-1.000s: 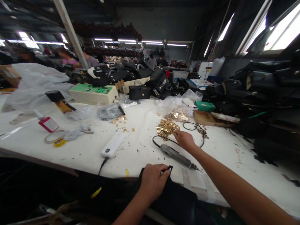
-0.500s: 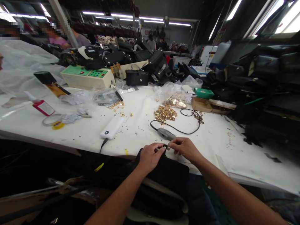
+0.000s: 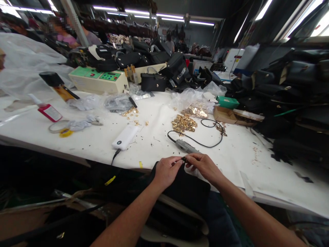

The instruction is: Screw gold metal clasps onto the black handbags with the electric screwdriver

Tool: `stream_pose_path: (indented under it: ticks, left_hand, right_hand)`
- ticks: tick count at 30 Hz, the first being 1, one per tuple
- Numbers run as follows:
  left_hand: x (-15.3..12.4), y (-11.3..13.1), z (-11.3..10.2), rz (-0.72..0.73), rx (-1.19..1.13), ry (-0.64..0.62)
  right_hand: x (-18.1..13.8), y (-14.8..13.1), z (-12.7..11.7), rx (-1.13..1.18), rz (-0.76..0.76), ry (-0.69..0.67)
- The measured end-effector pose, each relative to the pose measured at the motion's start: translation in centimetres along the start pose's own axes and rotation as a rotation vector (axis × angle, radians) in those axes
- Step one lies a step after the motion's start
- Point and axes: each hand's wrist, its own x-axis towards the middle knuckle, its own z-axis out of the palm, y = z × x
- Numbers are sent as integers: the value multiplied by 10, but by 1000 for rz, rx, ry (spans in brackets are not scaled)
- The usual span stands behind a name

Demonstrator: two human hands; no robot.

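Observation:
A black bag (image 3: 191, 187) lies across my lap with its flap raised toward the table edge. My left hand (image 3: 166, 171) is closed on the narrow tab at the flap's upper edge, thumb on top. Against it, my right hand (image 3: 204, 165) pinches a small metal fitting (image 3: 184, 160) at the tab; the fingertips of both hands meet there and partly cover it. Just beyond my right hand rests a grey corded electric screwdriver (image 3: 187, 146). Farther back lies a pile of gold metal fittings (image 3: 183, 124).
On the white table (image 3: 154, 151) are a white power bank (image 3: 125, 137), a red bottle (image 3: 50, 112), a hammer (image 3: 59, 85) and a green-topped machine (image 3: 99, 80). Black bags (image 3: 153, 82) are heaped behind. A cardboard box (image 3: 226, 116) stands right; people are farther back.
My right hand has moved slightly left, closing up to my left fingertips. The metal fitting, visible between the hands before, now sits at the tab. The view has shifted slightly.

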Motion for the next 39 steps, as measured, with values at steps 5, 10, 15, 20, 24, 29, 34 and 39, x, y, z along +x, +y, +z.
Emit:
stream_pose_path:
  ticks: [5, 10, 15, 20, 24, 29, 34, 39]
  left_hand:
    - [-2, 4, -1, -6, -9, -12]
    - [-2, 5, -2, -16, 8, -6]
    - [-1, 3, -1, -30, -10, -4]
    - [-1, 4, -3, -27, -47, -15]
    - [0, 5, -3, -51, -87, -13]
    - [5, 3, -3, -101, -181, -41]
    - [7, 4, -3, -120, -191, -43]
    - [8, 3, 0, -145, -180, -30]
  right_hand:
    - [-6, -3, 2, -115, -47, 50]
    - [-11, -13, 5, -237, -99, 78]
    - [-12, -11, 10, -232, -133, 98]
    - [-8, -2, 14, -303, -214, 169]
    - [-6, -1, 15, -339, -253, 172]
    - [-5, -2, 15, -310, -228, 159]
    - [-4, -3, 18, -309, -213, 195]
    - [-3, -4, 20, -289, -194, 207]
